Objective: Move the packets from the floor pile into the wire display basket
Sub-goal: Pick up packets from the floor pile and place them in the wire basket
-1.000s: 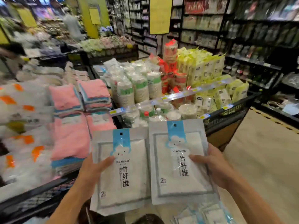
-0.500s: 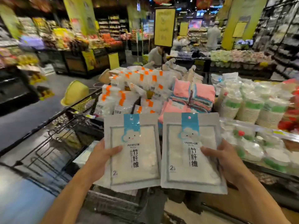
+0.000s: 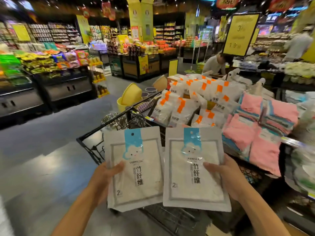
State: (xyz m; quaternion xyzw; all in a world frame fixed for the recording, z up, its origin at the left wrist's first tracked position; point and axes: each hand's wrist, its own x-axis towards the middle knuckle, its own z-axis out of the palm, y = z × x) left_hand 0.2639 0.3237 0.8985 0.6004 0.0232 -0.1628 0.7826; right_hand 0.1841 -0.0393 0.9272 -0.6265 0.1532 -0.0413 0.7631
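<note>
Two flat grey-white packets with blue cloud labels are held upright side by side in front of me. My left hand point(image 3: 105, 176) grips the left packet point(image 3: 134, 167) by its left edge, thumb on the front. My right hand point(image 3: 226, 178) grips the right packet point(image 3: 194, 169) by its right edge, thumb on the front. Both packets hang above the black wire display basket point(image 3: 88, 142), whose corner and rim show behind and below them. The floor pile is out of view.
White bags with orange labels point(image 3: 190, 103) and folded pink towels point(image 3: 260, 132) fill the display to the right. Yellow basins point(image 3: 129, 97) stand beyond the basket. A person point(image 3: 214, 63) bends behind the display. Grey floor point(image 3: 42, 150) lies left, with shelving point(image 3: 51, 82) beyond.
My view has swung left, from the cups and towels to the basket corner and aisle. Both hands keep their grip on the packets, which stay side by side.
</note>
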